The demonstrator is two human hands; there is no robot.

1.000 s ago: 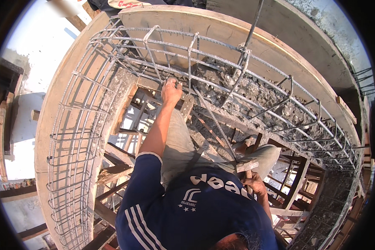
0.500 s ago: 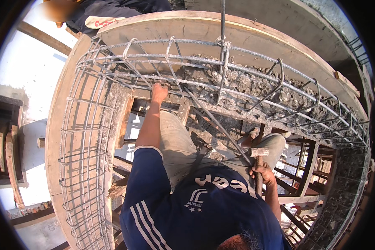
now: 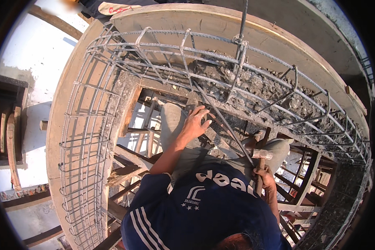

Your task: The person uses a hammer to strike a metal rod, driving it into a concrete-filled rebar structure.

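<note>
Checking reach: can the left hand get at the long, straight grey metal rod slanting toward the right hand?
Probably yes: the left hand looks empty, close beside the rod, with nothing visible between them.

We hold our left arm (image 3: 169, 156) out in front, and our left hand (image 3: 193, 123) has its fingers (image 3: 198, 109) loosely spread and a little bent. Our right arm (image 3: 272, 203) is closer in, and our right hand (image 3: 266, 177) is curled in a grip.

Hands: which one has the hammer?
The right hand, at the picture's lower right: it grips the hammer by its handle. The left hand is open, well apart from the hammer.
</note>
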